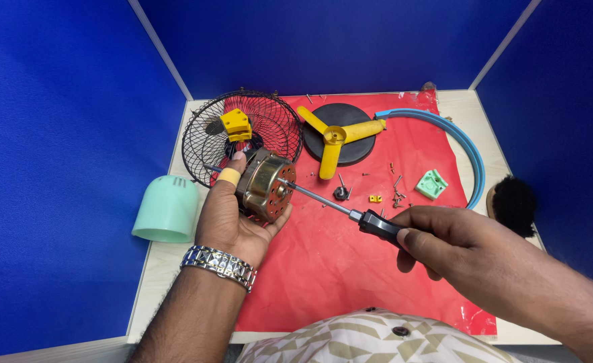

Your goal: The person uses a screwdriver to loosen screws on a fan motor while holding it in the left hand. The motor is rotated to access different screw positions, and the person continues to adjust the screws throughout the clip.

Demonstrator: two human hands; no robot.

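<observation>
fan motor (264,185), brass-coloured, likely heavy and rigid: your left hand (232,215) cups its casing; your right hand (444,235) grips the screwdriver (350,212), tip against the motor face.

The black screwdriver handle (380,224) is mostly hidden inside the right hand (454,235); the scattered small dark screws (398,197) are too small to tell apart.

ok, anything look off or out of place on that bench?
Small loose screws lie scattered over the red mat, uncontained. The mat's near-right edge looks torn and crumpled. The left hand grips the brass-coloured round motor; its thumb wears a yellow band. The right hand holds the black-handled screwdriver.
</observation>
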